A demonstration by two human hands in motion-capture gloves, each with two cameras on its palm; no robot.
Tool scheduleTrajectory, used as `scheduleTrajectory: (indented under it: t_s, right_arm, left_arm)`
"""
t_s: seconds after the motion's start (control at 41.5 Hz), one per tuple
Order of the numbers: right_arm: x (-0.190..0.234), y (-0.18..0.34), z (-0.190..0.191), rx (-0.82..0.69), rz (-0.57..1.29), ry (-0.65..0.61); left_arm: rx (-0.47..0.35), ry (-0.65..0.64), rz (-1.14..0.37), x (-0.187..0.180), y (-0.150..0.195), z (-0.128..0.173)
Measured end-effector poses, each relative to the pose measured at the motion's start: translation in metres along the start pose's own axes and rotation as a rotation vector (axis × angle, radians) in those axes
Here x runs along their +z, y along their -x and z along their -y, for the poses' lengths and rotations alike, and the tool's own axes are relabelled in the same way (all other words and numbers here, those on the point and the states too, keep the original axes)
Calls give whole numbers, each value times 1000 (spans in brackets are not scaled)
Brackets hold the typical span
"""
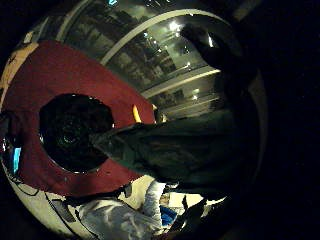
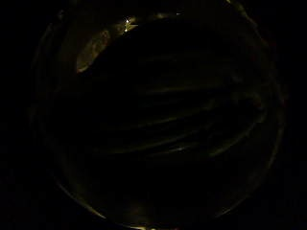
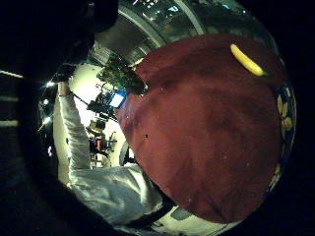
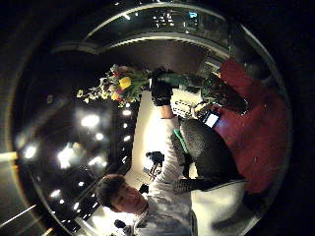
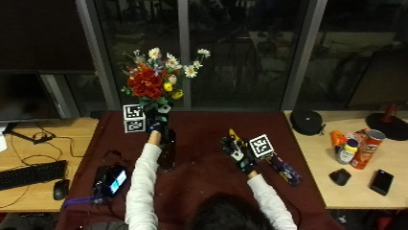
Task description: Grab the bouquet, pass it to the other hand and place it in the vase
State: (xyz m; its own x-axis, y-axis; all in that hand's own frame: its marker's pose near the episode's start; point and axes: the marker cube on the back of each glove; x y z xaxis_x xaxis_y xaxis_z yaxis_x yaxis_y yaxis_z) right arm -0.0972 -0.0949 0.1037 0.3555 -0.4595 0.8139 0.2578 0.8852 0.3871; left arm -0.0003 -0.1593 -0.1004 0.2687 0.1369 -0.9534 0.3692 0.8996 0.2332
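Note:
My left hand (image 5: 157, 123) grips the bouquet (image 5: 153, 81) by its stems, holding it upright over the dark red tablecloth (image 5: 204, 129). The flowers are red, white and yellow. Directly under the hand stands the dark vase (image 5: 167, 152). In the left little finger side palm view the wrapped stem end (image 1: 150, 150) points at the vase's round mouth (image 1: 75, 132); how far in it reaches I cannot tell. The right thumb side palm view shows the left hand (image 4: 161, 93) around the stems between the flowers (image 4: 118, 83) and the vase (image 4: 226, 96). My right hand (image 5: 239, 153) hovers over the cloth with relaxed fingers, holding nothing.
A banana (image 5: 232, 135) and a patterned object (image 5: 284, 170) lie beside my right hand. A lit device (image 5: 115, 179) sits at the cloth's left edge. Keyboard (image 5: 32, 173) and mouse (image 5: 61, 189) are on the left desk; cans (image 5: 367, 148), a phone (image 5: 381, 182) and a black pouch (image 5: 309, 122) are on the right desk.

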Motion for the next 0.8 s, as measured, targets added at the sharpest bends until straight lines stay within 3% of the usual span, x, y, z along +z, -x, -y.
scheduleTrajectory:
  t_s: [0.096,0.386,0.555,0.699,0.796]
  right_arm:
    - [-4,9,-3,75,27,-27]
    - [3,-5,1,56,12,1]
    - [2,-19,5,15,32,7]
    - [2,-10,-4,47,38,14]
    - [-2,-13,-10,75,34,5]
  left_arm:
    - [20,-11,-8,10,-5,12]
    - [34,7,-1,7,-12,6]
    - [-9,10,10,6,-7,10]
    - [-61,123,52,-2,30,11]
    - [-167,273,164,-14,82,1]
